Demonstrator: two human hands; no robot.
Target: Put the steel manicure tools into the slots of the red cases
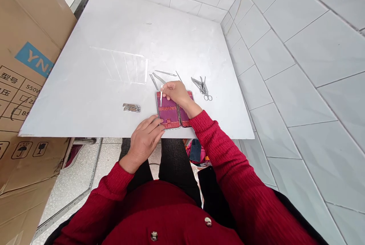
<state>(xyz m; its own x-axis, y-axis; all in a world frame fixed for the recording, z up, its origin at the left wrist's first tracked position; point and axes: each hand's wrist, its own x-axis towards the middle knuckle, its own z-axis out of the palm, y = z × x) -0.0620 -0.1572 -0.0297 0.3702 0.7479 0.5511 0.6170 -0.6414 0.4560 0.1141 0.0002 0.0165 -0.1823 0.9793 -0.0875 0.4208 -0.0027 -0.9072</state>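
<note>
An open manicure case (pixel 168 113) with a purple lining and red trim lies near the table's front edge. My right hand (pixel 175 92) pinches a slim silver manicure tool (pixel 161 99) upright over the case's left half, its lower end by the row of elastic loops. The tool's exact kind is hard to make out. My left hand (pixel 146 134) grips the case's lower left corner, fingers over its edge. Part of the right half is hidden by my right wrist. Several thin metal tools, including a nail file (pixel 165 73), lie just beyond the case.
Nail clippers (pixel 131 107) lie left of the case. Small scissors (pixel 208 97) and other metal tools lie to its right. A clear plastic sheet (pixel 122 64) rests farther back. A cardboard box (pixel 31 85) stands at the left; a tiled wall (pixel 299 66) borders the right.
</note>
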